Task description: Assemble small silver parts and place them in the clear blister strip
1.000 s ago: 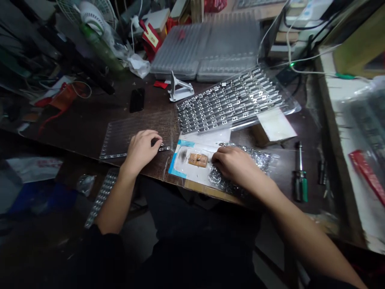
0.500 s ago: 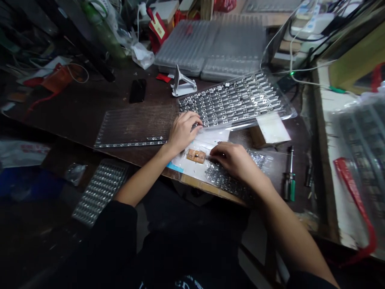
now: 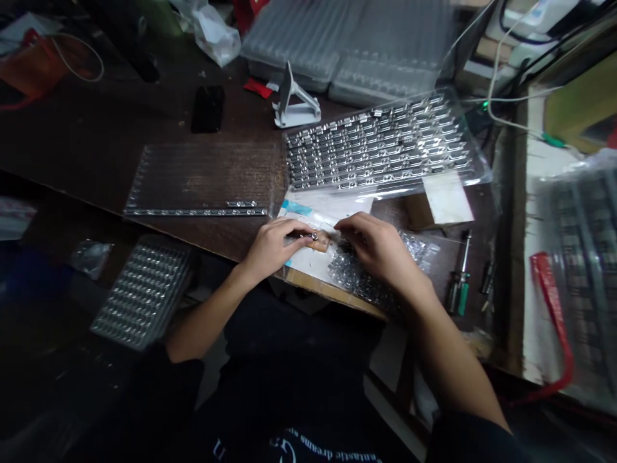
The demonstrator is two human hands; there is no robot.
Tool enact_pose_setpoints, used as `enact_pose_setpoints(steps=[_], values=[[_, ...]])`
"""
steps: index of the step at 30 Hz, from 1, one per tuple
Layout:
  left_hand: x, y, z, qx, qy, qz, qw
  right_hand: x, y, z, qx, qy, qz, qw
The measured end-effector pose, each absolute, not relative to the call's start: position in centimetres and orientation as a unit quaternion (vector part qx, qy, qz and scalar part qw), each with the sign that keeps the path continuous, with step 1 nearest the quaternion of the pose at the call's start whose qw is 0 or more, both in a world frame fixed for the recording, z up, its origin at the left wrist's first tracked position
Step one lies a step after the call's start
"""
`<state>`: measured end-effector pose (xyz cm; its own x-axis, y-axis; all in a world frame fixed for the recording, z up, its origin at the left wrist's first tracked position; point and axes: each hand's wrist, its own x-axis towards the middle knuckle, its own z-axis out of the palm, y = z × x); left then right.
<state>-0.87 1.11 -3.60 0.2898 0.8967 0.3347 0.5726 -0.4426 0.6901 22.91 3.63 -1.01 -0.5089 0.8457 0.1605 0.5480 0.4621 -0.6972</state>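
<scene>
At the left end of a small orange-brown block [image 3: 322,243], my left hand [image 3: 277,245] pinches a small metal part [image 3: 308,236]. The block lies on a white sheet [image 3: 301,262] near the table's front edge. My right hand [image 3: 371,241] is just right of the block, over a heap of small shiny pieces [image 3: 351,273], its fingertips pinched together; what they hold is too small to make out. Behind the hands lies a clear tray [image 3: 376,151] with many rows of metal parts. A second clear tray [image 3: 202,177] on the left has parts along its front row.
A phone [image 3: 207,109] and a white stand [image 3: 296,109] are behind the trays. A box [image 3: 441,202] and a green-handled screwdriver [image 3: 463,289] lie at the right. Stacked clear trays [image 3: 294,45] stand at the back. Another filled tray [image 3: 142,289] is lower left.
My left hand has moved from the filled tray's edge down to the orange-brown block, with a small metal part in its fingers. My right hand stays near the heap. The camera view has shifted.
</scene>
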Motion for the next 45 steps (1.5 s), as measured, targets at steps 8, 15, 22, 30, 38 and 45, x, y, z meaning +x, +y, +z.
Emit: enact_pose_setpoints(steps=[8, 15, 22, 30, 38, 45], values=[[-0.9, 0.9, -4.1, 0.788, 0.448, 0.371, 0.201, 21.9, 3.1, -1.2, -0.424, -0.818, 0.288, 0.261], [-0.9, 0.8, -4.5, 0.771, 0.468, 0.373, 0.218, 20.8, 2.8, -1.1, -0.417, -0.828, 0.294, 0.235], [-0.7, 0.8, -4.6, 0.760, 0.471, 0.383, 0.231, 20.5, 2.7, -0.7, -0.420, -0.825, 0.299, 0.232], [-0.6, 0.8, -4.7, 0.779, 0.465, 0.362, 0.214, 20.3, 2.6, -0.9, -0.430, -0.828, 0.287, 0.218], [-0.4, 0.8, -5.1, 0.776, 0.471, 0.358, 0.219, 19.6, 2.3, -1.5, -0.443, -0.844, 0.215, 0.213], [-0.9, 0.0, -4.5, 0.720, 0.531, 0.408, 0.180, 19.4, 2.6, -2.2, -0.418, -0.846, 0.245, 0.224]])
